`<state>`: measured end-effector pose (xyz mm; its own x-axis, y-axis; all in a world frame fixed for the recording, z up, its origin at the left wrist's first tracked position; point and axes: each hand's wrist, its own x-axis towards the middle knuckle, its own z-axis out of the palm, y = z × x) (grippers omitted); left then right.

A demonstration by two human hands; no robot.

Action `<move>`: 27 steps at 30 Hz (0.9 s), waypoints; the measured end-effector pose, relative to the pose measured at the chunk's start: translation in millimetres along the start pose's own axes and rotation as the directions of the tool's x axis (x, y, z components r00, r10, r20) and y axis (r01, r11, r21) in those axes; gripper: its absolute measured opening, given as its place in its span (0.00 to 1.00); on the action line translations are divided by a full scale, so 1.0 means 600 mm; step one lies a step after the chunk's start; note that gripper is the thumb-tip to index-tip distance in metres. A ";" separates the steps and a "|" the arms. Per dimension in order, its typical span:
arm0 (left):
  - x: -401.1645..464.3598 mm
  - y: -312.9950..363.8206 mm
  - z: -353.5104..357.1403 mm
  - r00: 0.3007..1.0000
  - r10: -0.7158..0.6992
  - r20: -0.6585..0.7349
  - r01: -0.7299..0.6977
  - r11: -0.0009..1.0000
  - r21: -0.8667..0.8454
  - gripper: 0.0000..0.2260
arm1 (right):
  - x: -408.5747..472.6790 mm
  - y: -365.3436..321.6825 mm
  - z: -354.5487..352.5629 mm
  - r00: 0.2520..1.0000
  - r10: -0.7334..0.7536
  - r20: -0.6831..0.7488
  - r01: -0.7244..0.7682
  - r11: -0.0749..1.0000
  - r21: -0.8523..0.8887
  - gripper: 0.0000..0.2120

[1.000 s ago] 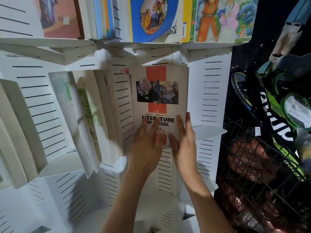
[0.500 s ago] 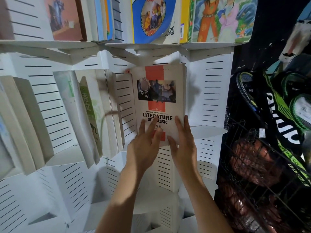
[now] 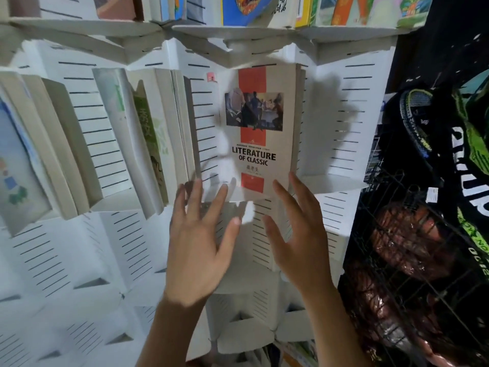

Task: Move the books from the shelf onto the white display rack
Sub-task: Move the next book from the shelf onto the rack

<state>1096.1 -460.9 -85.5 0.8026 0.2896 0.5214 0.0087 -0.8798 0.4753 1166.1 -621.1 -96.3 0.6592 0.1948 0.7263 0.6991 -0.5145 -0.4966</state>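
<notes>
Standing upright, cover outward, in a middle pocket of the white rack (image 3: 352, 123), book (image 3: 260, 133) titled "Literature of Classic", with left hand (image 3: 199, 250) and right hand (image 3: 300, 242) raised just below it, fingers spread and straight, gripping nothing, right fingertips (image 3: 293, 178) overlapping its lower corner, contact unclear.

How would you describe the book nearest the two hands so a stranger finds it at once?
Start at the white display rack with slotted panels. In its middle tier, just above the open left hand and right hand, stands a cream book. Unlike the angled pale books to the left, it faces front, with a red stripe and "LITERATURE OF CLASSIC".
</notes>
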 end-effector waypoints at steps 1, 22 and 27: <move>-0.012 -0.005 -0.008 1.000 -0.002 -0.011 0.002 1.000 0.006 0.28 | -0.007 -0.010 -0.003 1.000 0.005 0.016 -0.005 1.000 0.010 0.26; -0.439 -0.213 -0.428 0.881 -0.427 -0.204 0.458 0.879 0.137 0.31 | -0.277 -0.484 0.106 0.863 -0.267 0.428 0.133 0.939 0.318 0.33; -0.591 -0.257 -0.546 0.805 -0.519 -0.288 0.575 0.803 0.160 0.33 | -0.391 -0.621 0.139 0.788 -0.340 0.514 0.144 0.913 0.383 0.35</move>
<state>614.6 -304.3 -111.4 0.4699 0.7983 0.3768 0.5635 -0.5998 0.5680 773.8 -405.1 -121.4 0.4243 0.7573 0.4965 0.8387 -0.1219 -0.5308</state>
